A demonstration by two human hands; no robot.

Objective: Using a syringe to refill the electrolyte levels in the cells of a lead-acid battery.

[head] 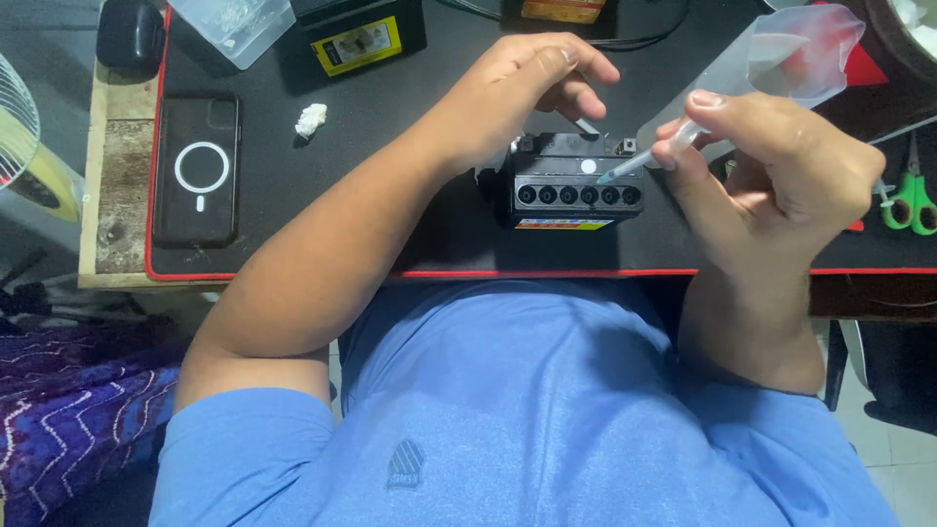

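Battery; right hand pinching dropper.

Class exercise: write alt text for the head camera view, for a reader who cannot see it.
Seen from above, a person's left hand steadies a small black battery with six open round holes, while the right hand holds a thin clear dropper with its tip at the battery's top. A phone and green scissors lie on the black mat.

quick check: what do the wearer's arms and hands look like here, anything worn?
Both arms are bare from the short sleeves of a blue T-shirt down. Left hand and right hand are bare: no gloves, and no rings, watch or bands visible from this angle.
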